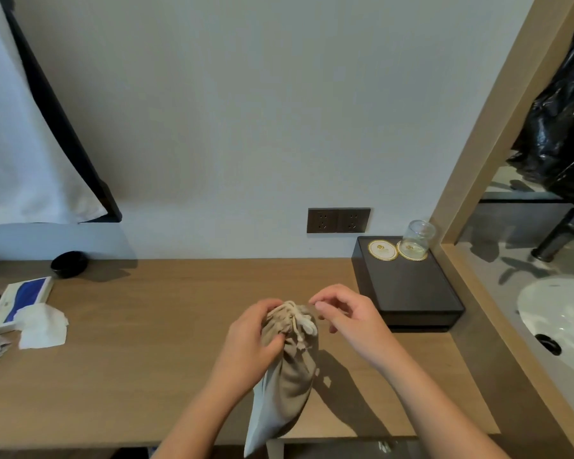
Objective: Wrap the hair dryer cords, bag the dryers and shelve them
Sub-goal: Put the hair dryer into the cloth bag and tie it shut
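Your left grip [256, 339] is clamped round the gathered neck of the beige cloth drawstring bag [290, 382], held above the brown wooden counter [140, 366]. Your right grip [348, 321] hovers, fingers curled, beside the white cord [304, 324]; you cannot tell whether it pinches the cord.

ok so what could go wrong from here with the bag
The bag reaches past the front edge of the desk and is held only at its neck by the left hand; a slack grip could let it drop. The drawstring looks loosely gathered, so the mouth might reopen. A wide pull by the right hand could knock the glass.
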`<state>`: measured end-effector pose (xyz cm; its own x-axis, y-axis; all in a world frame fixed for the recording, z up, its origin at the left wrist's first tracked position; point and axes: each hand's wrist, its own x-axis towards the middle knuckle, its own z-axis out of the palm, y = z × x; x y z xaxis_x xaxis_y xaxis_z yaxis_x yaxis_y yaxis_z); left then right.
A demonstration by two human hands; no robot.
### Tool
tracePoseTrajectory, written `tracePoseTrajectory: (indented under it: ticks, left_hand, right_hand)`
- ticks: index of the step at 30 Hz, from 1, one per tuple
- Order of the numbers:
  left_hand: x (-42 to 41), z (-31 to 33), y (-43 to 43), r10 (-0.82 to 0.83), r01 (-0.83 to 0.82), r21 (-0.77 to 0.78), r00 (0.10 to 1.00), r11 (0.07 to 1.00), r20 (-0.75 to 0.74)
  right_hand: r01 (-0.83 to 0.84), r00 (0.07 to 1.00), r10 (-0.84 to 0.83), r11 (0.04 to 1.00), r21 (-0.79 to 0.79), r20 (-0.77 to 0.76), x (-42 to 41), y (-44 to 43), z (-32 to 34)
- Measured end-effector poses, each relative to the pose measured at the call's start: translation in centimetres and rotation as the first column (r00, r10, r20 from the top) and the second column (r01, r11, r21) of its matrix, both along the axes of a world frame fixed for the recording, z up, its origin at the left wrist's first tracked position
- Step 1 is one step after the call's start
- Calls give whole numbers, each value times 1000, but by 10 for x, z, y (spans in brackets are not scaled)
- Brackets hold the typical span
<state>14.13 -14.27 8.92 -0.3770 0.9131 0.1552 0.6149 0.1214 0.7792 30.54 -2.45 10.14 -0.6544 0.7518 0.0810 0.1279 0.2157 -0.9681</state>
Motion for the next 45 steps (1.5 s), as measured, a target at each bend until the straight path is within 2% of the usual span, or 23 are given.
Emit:
tracePoseTrajectory:
  ticks: [2, 4, 10, 15, 19, 25, 27, 30, 32, 35, 39, 45]
  left_hand:
    - [-5, 0, 2, -44, 44, 13, 999, 999, 0]
    - [-8, 0, 5, -75, 75, 29, 997, 997, -1]
    - [-15, 2, 12, -140, 140, 29, 990, 990, 0]
    - [-24, 4, 18, -235, 235, -16, 972, 972, 12]
    - [-27, 5, 21, -289, 291, -36, 956, 956, 44]
    - [-22, 4, 20, -313, 317, -39, 947, 948, 73]
    - [-19, 0, 18, -267, 270, -31, 961, 962, 73]
    - [-16, -9, 16, -104, 106, -27, 991, 994, 81]
    - [-16, -14, 14, -8, 15, -71, 994, 997, 106]
    - [-18, -20, 9, -36, 50, -176, 996, 983, 83]
    - [-20, -25, 10, -87, 97, -184, 994, 978, 65]
    - [-10, -34, 27, 74, -38, -199, 981, 979, 177]
  right_hand:
    - [-31, 992, 25, 998, 46, 126, -2, -1, -2]
    - [-71, 984, 63, 997, 43, 164, -5, -8, -3]
    - [29, 984, -74, 965, 262, 163, -11, -18, -7]
    - [-8, 987, -41, 955, 296, 157, -6, -19, -10]
    - [-8, 989, -51, 919, 394, 139, -5, -15, -14]
    - [-19, 996, -11, 944, 329, 88, -2, -15, -17]
    - [-7, 997, -17, 948, 317, 73, -2, -18, -19]
    - [12, 999, -27, 951, 310, 45, -4, -20, -21]
    - [22, 996, -43, 966, 259, 77, -4, -20, -23]
    - [14, 984, -44, 984, 176, 172, -4, -17, -30]
    - [-47, 944, -58, 951, 305, 326, -3, -6, -48]
    - [17, 960, -48, 994, 112, 277, -5, 2, -49]
